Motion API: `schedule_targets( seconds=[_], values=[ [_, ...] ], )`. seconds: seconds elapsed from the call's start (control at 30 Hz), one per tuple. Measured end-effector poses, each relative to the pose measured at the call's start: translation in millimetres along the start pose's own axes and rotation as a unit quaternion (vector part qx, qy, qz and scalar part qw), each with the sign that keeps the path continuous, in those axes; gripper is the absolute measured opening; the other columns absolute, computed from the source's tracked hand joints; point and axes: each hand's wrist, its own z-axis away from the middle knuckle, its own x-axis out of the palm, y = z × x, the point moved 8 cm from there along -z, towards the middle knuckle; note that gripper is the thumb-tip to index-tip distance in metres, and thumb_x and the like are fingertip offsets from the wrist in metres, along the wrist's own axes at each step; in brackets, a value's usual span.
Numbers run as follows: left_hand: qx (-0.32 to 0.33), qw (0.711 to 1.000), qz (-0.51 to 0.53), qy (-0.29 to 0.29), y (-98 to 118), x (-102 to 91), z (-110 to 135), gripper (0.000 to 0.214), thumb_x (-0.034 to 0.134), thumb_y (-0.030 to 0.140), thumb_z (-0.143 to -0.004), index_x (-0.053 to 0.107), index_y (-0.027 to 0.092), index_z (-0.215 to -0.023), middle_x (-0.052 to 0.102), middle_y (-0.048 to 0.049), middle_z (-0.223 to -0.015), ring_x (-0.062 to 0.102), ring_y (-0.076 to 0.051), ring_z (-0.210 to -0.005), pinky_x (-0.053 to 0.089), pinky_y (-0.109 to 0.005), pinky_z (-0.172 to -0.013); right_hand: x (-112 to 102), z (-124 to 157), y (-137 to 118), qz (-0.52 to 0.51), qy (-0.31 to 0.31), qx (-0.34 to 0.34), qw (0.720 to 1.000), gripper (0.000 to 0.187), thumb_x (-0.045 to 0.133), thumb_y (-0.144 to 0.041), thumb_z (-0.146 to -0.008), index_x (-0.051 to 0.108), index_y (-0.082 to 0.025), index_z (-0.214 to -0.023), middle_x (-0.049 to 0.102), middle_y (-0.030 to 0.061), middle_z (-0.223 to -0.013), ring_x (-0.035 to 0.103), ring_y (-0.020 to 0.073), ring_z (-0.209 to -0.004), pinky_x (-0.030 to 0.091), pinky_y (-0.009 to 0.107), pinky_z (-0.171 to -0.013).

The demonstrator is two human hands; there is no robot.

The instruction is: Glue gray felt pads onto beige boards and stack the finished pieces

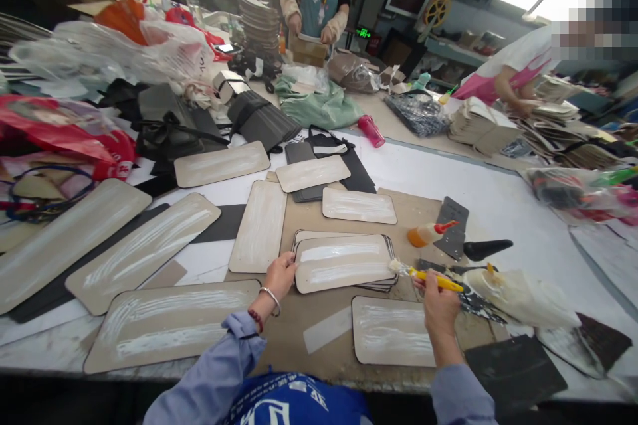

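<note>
In the head view my left hand (280, 273) pinches the left edge of a beige rounded panel (343, 261), the top one of a small stack. Two streaks of white glue run along that panel. My right hand (439, 305) is closed round a yellow-handled brush (436, 279), whose glue-covered bristles are at the panel's right end. Close to my right wrist lies another glue-streaked panel (391, 332), partly covered by the hand. A long streaked panel (172, 322) rests beside my left forearm, which overlaps its right end.
Several more streaked panels, such as one upright panel (259, 226), lie left and behind. An orange glue bottle (423, 235), a black-handled tool (486, 250) and a white glue-smeared bag (523, 295) are at right. Bags (319, 103) crowd the back. Two people work across the table.
</note>
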Motion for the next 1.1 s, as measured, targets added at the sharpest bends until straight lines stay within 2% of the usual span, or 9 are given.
schedule_targets(
  seconds=[0.13,0.33,0.43,0.53,0.67,0.73,0.87,0.93,1.1],
  values=[
    [-0.02,0.999,0.043,-0.017,-3.2,-1.3,4.7,0.006,0.052,0.021,-0.066,0.054,0.019,-0.071,0.048,0.0069,-0.049,0.047,-0.01,-0.043,0.037,-0.02,-0.04,23.5,4.9,-12.6,-0.046,-0.021,0.002,0.999,0.053,0.057,-0.062,-0.063,0.058,-0.015,-0.086,0.064,0.0032,-0.063,0.062,0.0199,-0.058,0.052,0.034,-0.06],
    [-0.036,0.995,0.09,-0.025,-9.1,-5.5,9.7,0.011,0.049,0.015,-0.066,0.057,0.016,-0.074,0.054,0.0057,-0.052,0.049,-0.009,-0.044,0.039,-0.019,-0.04,36.4,26.4,-41.3,0.097,-0.015,-0.055,0.994,0.044,0.052,-0.058,-0.07,0.059,-0.015,-0.08,0.062,0.0044,-0.058,0.064,0.0248,-0.07,0.05,0.039,-0.072],
    [-0.037,0.993,0.107,-0.029,-12.2,-5.1,10.6,0.013,0.05,0.013,-0.065,0.058,0.015,-0.075,0.057,0.0047,-0.054,0.052,-0.01,-0.047,0.039,-0.019,-0.04,76.4,63.5,-53.6,-0.051,-0.13,-0.01,0.99,0.047,0.058,-0.058,-0.068,0.057,-0.014,-0.087,0.065,0.0031,-0.065,0.064,0.019,-0.064,0.053,0.033,-0.065],
    [-0.038,0.992,0.117,-0.033,-15.3,-3.2,11.0,0.014,0.051,0.014,-0.065,0.059,0.016,-0.076,0.058,0.005,-0.054,0.052,-0.01,-0.047,0.039,-0.018,-0.04,133.9,111.3,-64.4,-0.188,-0.231,0.058,0.953,0.046,0.066,-0.053,-0.063,0.056,-0.014,-0.086,0.066,0.0019,-0.073,0.063,0.0139,-0.06,0.054,0.027,-0.06],
    [-0.038,0.991,0.124,-0.035,-18.1,-1.9,12.4,0.011,0.052,0.015,-0.066,0.06,0.015,-0.074,0.057,0.0055,-0.052,0.049,-0.009,-0.043,0.039,-0.018,-0.04,180.8,132.6,-61.1,-0.237,-0.262,0.105,0.93,0.046,0.07,-0.051,-0.059,0.055,-0.014,-0.081,0.065,-0.0001,-0.07,0.062,0.0127,-0.057,0.055,0.025,-0.056],
    [-0.039,0.99,0.128,-0.032,-18.9,-2.6,13.6,0.014,0.051,0.014,-0.066,0.061,0.015,-0.075,0.057,0.0052,-0.051,0.05,-0.009,-0.043,0.04,-0.018,-0.04,173.0,118.7,-53.6,-0.21,-0.227,0.092,0.947,0.046,0.069,-0.051,-0.058,0.055,-0.014,-0.081,0.063,-0.0013,-0.065,0.062,0.013,-0.055,0.054,0.025,-0.055],
    [-0.043,0.989,0.141,-0.022,-20.9,-4.6,15.1,0.019,0.051,0.012,-0.066,0.063,0.015,-0.08,0.057,0.0058,-0.051,0.05,-0.009,-0.044,0.038,-0.017,-0.039,124.5,96.9,-52.5,-0.182,-0.152,0.041,0.971,0.043,0.066,-0.05,-0.063,0.056,-0.013,-0.083,0.064,-0.0012,-0.066,0.062,0.0121,-0.055,0.054,0.025,-0.057],
    [-0.045,0.988,0.147,-0.022,-22.5,-4.5,15.0,0.019,0.051,0.011,-0.066,0.063,0.016,-0.081,0.057,0.006,-0.052,0.049,-0.008,-0.044,0.037,-0.016,-0.039,114.2,108.5,-55.5,-0.192,-0.171,0.053,0.965,0.043,0.066,-0.05,-0.064,0.056,-0.013,-0.083,0.065,0.0002,-0.069,0.062,0.012,-0.055,0.054,0.025,-0.056],
    [-0.046,0.986,0.156,-0.025,-28.4,-3.4,14.6,0.017,0.05,0.011,-0.068,0.062,0.015,-0.08,0.056,0.0059,-0.053,0.046,-0.007,-0.041,0.035,-0.016,-0.037,134.1,163.2,-53.3,-0.148,-0.296,0.096,0.939,0.048,0.066,-0.056,-0.06,0.057,-0.014,-0.081,0.067,0.0049,-0.074,0.062,0.0163,-0.057,0.053,0.028,-0.053]
  ],
)
